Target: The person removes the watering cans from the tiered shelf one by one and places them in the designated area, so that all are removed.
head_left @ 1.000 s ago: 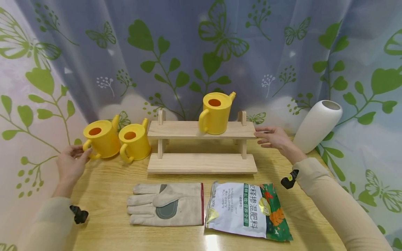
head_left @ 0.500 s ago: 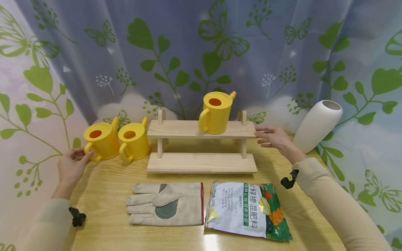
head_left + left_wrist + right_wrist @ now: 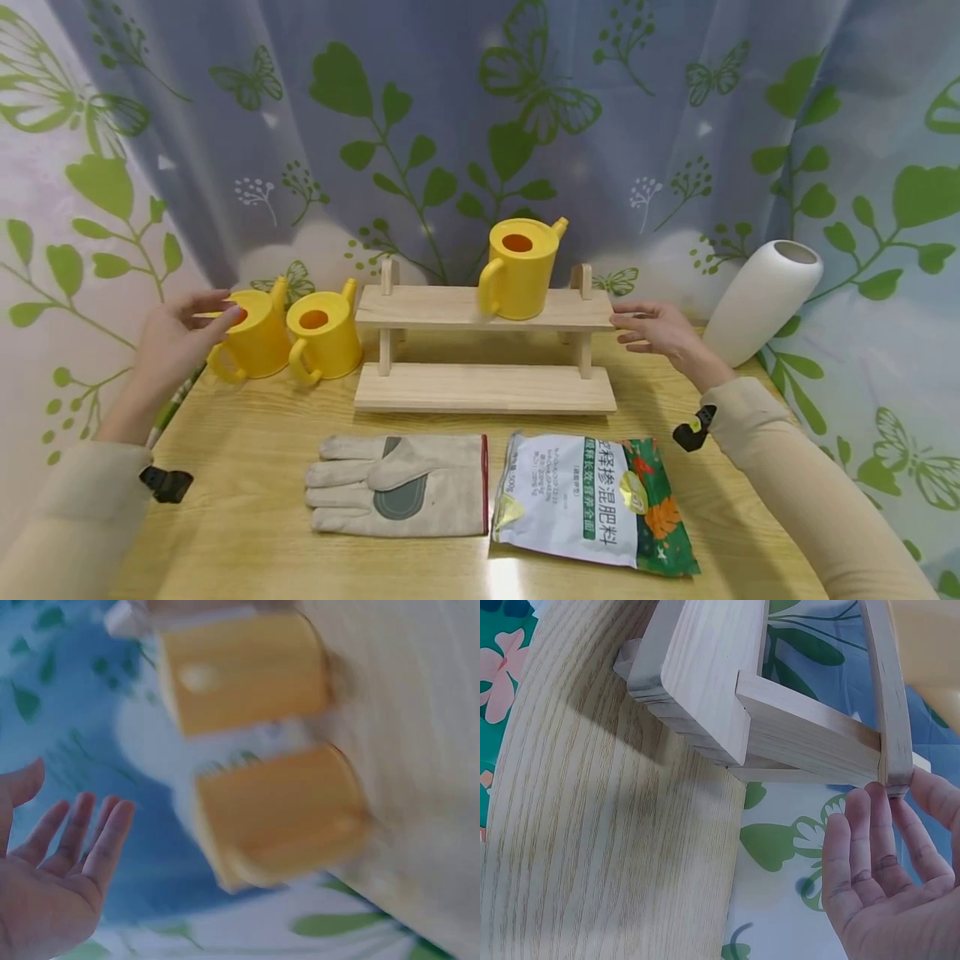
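Observation:
In the head view my left hand (image 3: pixel 171 340) hovers at the leftmost yellow watering can (image 3: pixel 264 343), partly covering its top. The left wrist view has that hand (image 3: pixel 64 874) with fingers spread, holding nothing, apart from the blurred cans. A second yellow watering can (image 3: pixel 334 335) stands beside the first, left of a two-tier wooden shelf (image 3: pixel 483 388). On the upper board sits a third yellow watering can (image 3: pixel 525 279). My right hand (image 3: pixel 658 335) pinches the right end of that board (image 3: pixel 894 742), thumb on one side and fingertips on the other.
A beige work glove (image 3: pixel 442 492) lies in front of the shelf, with a fertilizer bag (image 3: pixel 555 500) to its right. At the back right a white vase (image 3: pixel 761 304) leans. A patterned curtain (image 3: pixel 420 75) hangs behind the wooden table (image 3: pixel 247 467).
My left hand has let go of the leftmost watering can's handle and risen to the can's top, its fingers opening. The right hand stays at the shelf's end.

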A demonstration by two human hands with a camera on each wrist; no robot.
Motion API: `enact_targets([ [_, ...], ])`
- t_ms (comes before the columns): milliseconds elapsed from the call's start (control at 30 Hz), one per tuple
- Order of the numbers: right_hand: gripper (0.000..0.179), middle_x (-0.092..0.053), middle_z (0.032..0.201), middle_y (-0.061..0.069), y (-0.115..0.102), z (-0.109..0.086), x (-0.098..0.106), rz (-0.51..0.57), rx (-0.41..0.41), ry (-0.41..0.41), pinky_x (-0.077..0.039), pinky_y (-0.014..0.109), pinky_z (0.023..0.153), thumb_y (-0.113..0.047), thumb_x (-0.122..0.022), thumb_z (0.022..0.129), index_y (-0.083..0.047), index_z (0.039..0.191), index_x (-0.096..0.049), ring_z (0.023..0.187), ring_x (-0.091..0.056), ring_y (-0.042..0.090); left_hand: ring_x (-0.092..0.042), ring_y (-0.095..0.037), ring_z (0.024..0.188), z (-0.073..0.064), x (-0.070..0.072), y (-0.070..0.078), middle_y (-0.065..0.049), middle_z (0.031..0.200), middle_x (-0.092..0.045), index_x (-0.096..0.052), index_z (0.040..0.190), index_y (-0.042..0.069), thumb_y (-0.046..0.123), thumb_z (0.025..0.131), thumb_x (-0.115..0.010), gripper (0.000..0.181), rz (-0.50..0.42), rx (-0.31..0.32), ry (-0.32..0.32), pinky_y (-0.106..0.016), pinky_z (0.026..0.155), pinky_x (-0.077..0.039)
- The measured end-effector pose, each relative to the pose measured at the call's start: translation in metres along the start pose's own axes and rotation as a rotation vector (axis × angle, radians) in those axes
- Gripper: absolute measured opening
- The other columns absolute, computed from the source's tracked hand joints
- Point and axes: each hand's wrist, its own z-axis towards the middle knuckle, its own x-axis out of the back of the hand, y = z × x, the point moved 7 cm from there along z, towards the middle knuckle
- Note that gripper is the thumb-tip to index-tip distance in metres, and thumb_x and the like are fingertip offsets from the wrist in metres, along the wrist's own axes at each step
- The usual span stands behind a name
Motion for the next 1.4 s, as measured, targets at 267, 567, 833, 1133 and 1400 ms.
enact_targets([
  [267,0.064,-0.065,0.130,0.000,0.000,0.000,0.001,0.020,-0.007,0.004,-0.065,0.025,0.087,-0.036,-0.068,0.104,-0.007,0.158,-0.048,0.085,-0.072,-0.001,-0.066,0.001,0.100,0.000,-0.044,0.083,-0.018,0.142,-0.063,-0.057,0.150,0.008,0.045,0.105,-0.064,0.058,-0.014,-0.074,-0.200,-0.009,0.077,-0.058],
  [567,0.063,-0.066,0.110,-0.013,0.002,0.001,0.001,0.030,0.011,-0.002,-0.065,0.022,0.082,-0.034,-0.068,0.105,-0.006,0.158,-0.048,0.085,-0.072,0.000,-0.069,-0.035,0.116,0.002,-0.117,0.144,-0.018,0.136,-0.069,-0.062,0.145,0.009,0.036,0.106,-0.066,0.048,-0.080,-0.185,-0.359,-0.035,0.090,-0.063],
  [833,0.064,-0.067,0.117,-0.008,0.001,0.001,0.001,0.024,0.017,-0.002,-0.065,0.022,0.083,-0.035,-0.068,0.105,-0.004,0.157,-0.047,0.088,-0.073,0.001,-0.072,-0.034,0.114,0.016,-0.171,0.183,-0.013,0.131,-0.071,-0.064,0.142,0.012,0.033,0.105,-0.068,0.043,-0.119,-0.199,-0.473,-0.042,0.091,-0.065],
  [1133,0.063,-0.063,0.137,0.006,0.000,-0.002,0.002,0.003,0.014,0.006,-0.065,0.022,0.085,-0.039,-0.067,0.105,-0.007,0.157,-0.049,0.088,-0.072,0.000,-0.071,-0.032,0.116,0.040,-0.209,0.218,-0.013,0.131,-0.071,-0.064,0.140,0.008,0.031,0.103,-0.070,0.044,-0.146,-0.200,-0.527,-0.046,0.097,-0.064],
  [1400,0.061,-0.059,0.148,0.016,0.001,0.000,0.001,-0.016,0.008,0.007,-0.065,0.031,0.095,-0.040,-0.065,0.106,-0.009,0.156,-0.050,0.089,-0.072,0.000,-0.073,-0.032,0.115,0.052,-0.229,0.224,-0.017,0.126,-0.074,-0.069,0.128,0.003,0.024,0.103,-0.071,0.033,-0.178,-0.179,-0.570,-0.045,0.094,-0.066],
])
